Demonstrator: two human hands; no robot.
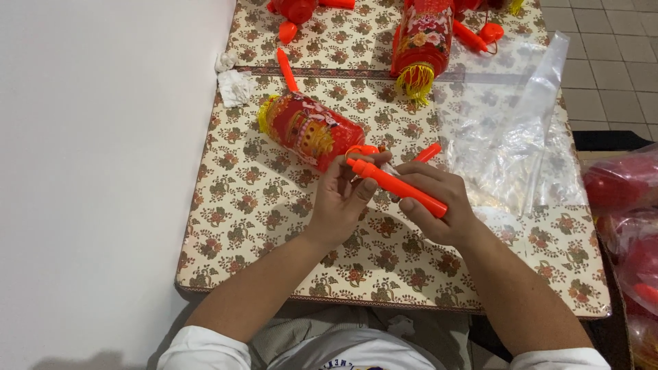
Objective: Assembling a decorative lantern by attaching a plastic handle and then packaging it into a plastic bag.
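Observation:
My right hand [436,203] grips an orange plastic stick [397,186] that slants up to the left. My left hand [343,200] pinches the stick's upper end by its tip. Just beyond my hands lies a red cylindrical lantern [310,130] on its side, with a yellow tassel fringe at its far end and an orange loop at the near end. A second short orange piece [428,152] pokes out behind my right hand.
The table [260,205] has a floral patterned cloth. Another red lantern [421,42] lies at the back, with loose orange sticks [287,69] and red parts nearby. Clear plastic bags [514,137] lie on the right. Crumpled white paper [234,85] sits at the left edge. Bagged red items [627,226] are at far right.

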